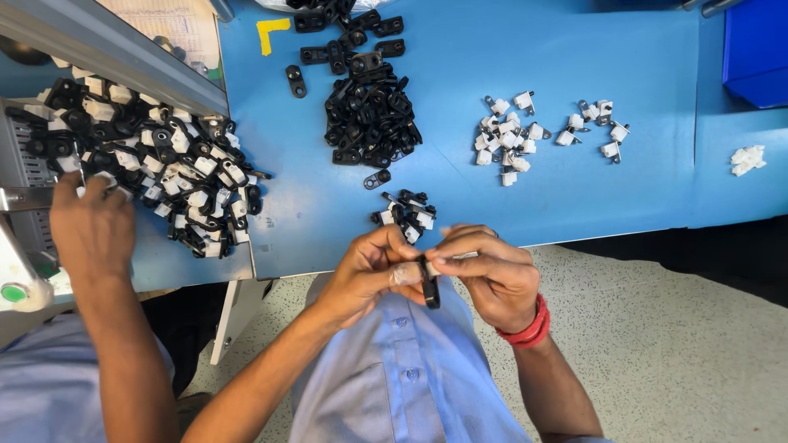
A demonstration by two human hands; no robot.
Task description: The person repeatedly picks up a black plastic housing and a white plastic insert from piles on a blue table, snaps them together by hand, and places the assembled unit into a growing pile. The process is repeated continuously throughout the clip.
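My left hand (369, 267) and my right hand (486, 271) meet just off the near edge of the blue table (460, 197), above my light blue shirt. Together they pinch a small black plastic clip (430, 287) with a white piece at its top; the left fingers grip its upper end, the right fingers press on it from the other side. A red band circles my right wrist. Right above the hands lies a small cluster of joined black-and-white parts (404, 215).
A heap of black clips (368, 115) lies mid-table, white pieces (509, 135) to its right, a few more white bits (747, 159) further right. A co-worker's hand (90, 221) reaches into a big pile of black-and-white parts (156, 160) at left. A blue bin (757, 49) stands at the far right.
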